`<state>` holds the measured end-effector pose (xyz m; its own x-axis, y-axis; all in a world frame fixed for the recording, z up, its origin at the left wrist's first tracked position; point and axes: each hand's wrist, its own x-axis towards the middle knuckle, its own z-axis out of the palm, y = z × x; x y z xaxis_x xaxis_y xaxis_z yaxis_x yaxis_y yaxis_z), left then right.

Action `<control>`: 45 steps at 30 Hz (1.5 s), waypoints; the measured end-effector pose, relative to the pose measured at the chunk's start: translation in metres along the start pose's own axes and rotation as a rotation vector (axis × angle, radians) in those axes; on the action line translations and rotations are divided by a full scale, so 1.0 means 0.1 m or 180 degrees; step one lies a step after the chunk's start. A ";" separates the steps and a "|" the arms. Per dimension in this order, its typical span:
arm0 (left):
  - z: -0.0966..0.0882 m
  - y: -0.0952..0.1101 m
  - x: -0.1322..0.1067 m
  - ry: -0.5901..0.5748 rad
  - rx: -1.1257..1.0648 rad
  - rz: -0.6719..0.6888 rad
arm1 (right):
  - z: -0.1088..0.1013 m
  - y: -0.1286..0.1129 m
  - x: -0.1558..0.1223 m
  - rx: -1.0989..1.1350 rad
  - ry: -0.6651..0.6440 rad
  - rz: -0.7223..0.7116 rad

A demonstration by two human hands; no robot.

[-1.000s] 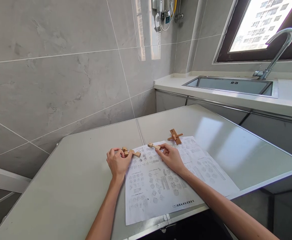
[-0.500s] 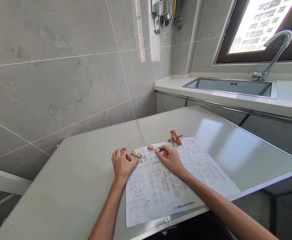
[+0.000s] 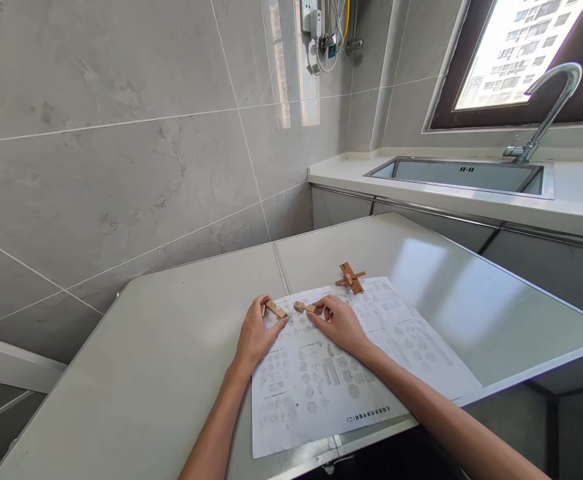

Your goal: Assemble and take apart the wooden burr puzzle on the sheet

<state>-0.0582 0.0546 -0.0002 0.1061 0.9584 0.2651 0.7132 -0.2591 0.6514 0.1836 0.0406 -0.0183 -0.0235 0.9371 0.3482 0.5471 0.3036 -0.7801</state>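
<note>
Two hands, two little wooden puzzle bits on the instruction sheet

Left hand (image 3: 257, 335) pinches a small wooden piece (image 3: 273, 309) at the sheet's (image 3: 331, 380) left edge, fingers narrow around it. Right hand (image 3: 338, 322) grips another wooden block (image 3: 302, 307) just beside it, low on the paper. A finished-looking wooden cross (image 3: 350, 277) sits near the sheet's far edge on the grey table (image 3: 161, 353).
</note>
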 end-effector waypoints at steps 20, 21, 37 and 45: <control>0.09 0.26 -0.16 -0.0525 0.0008 0.0958 | 0.02 -0.05 -0.07 -0.0180 -0.0608 -0.0152; 0.09 0.27 -0.16 -0.0517 0.0025 0.1010 | 0.02 -0.05 -0.07 -0.0131 -0.0651 -0.0196; 0.12 0.13 -0.09 -0.0306 0.0314 0.0747 | -0.03 -0.11 -0.04 0.0709 -0.0657 -0.0018; 0.09 -0.08 -0.01 0.0467 0.0758 0.0081 | -0.16 -0.04 0.11 0.3030 -0.0478 0.1333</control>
<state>-0.0578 0.0566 -0.0120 0.0369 0.9198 0.3907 0.8562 -0.2307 0.4623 0.1946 0.0473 -0.0028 -0.1235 0.9905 -0.0611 -0.3466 -0.1007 -0.9326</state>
